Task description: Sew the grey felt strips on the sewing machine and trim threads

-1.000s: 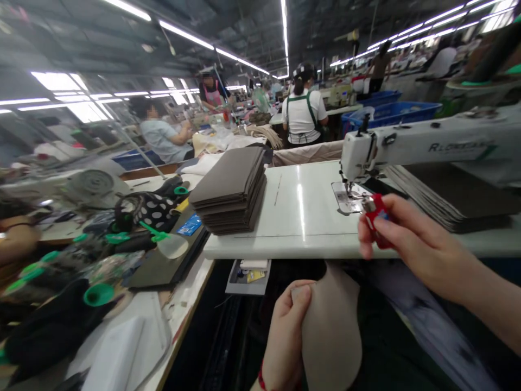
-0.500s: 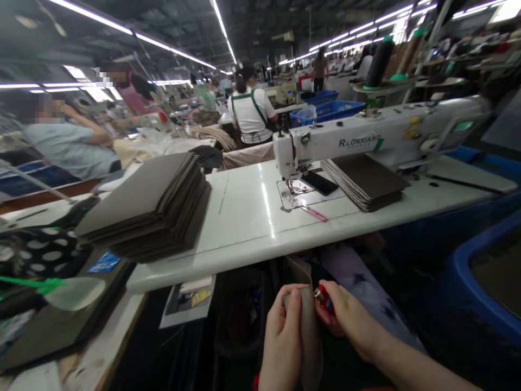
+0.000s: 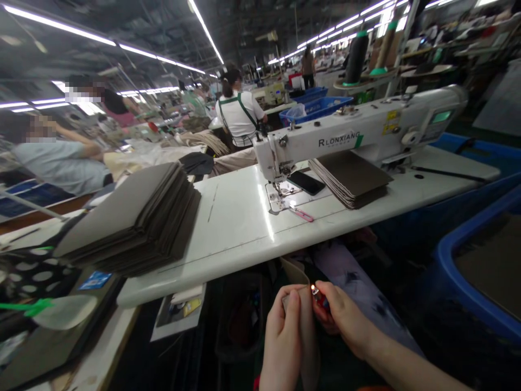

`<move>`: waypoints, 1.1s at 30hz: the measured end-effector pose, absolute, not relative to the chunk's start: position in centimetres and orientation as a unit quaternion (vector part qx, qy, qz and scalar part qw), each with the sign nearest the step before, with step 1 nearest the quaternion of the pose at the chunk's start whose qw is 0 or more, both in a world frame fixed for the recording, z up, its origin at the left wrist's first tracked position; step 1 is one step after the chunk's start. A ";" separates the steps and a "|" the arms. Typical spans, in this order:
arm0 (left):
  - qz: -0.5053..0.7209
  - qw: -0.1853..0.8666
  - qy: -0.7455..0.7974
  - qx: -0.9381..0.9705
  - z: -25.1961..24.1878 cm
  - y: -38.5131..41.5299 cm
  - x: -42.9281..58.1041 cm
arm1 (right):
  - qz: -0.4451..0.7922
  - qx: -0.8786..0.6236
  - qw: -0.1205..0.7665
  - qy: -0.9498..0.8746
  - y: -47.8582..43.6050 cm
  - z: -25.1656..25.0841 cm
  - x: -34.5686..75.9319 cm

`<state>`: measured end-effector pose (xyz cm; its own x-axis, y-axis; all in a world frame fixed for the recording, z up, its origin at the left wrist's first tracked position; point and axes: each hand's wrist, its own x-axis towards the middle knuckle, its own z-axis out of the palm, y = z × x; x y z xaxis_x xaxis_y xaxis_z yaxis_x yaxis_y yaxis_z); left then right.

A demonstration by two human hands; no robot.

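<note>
My left hand (image 3: 284,341) is closed on a beige fabric piece (image 3: 307,347), holding it upright below the table edge. My right hand (image 3: 341,316) is closed on a red lighter (image 3: 319,297), and a small flame burns at its tip, right against the top edge of the fabric. Both hands sit low in the view, in front of the white sewing table (image 3: 240,228). The white sewing machine (image 3: 350,136) stands on that table beyond my hands.
A tall stack of grey-brown panels (image 3: 134,220) lies on the table's left; a thinner stack (image 3: 352,179) sits under the machine arm beside a black phone (image 3: 306,182) and pink snips (image 3: 302,214). Blue bins (image 3: 468,260) stand at right. Other workers sit at benches behind.
My right hand came down from the needle area with the lighter to meet the fabric in my left hand. The lighter now shows a flame. The view swung right.
</note>
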<state>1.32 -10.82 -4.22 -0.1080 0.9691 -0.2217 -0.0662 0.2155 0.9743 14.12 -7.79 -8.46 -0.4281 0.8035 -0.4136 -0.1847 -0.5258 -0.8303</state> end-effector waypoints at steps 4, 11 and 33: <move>0.482 0.535 0.565 0.402 -3.9 -10.8 1.9 | 0.764 -0.424 0.324 -0.361 -7.7 -8.4 14.4; 0.494 0.537 0.559 0.395 -3.8 -11.0 2.4 | 0.775 -0.426 0.318 -0.342 -7.7 -8.3 14.5; 0.478 0.533 0.578 0.390 -4.0 -11.1 1.7 | 0.783 -0.415 0.317 -0.338 -7.9 -8.5 14.4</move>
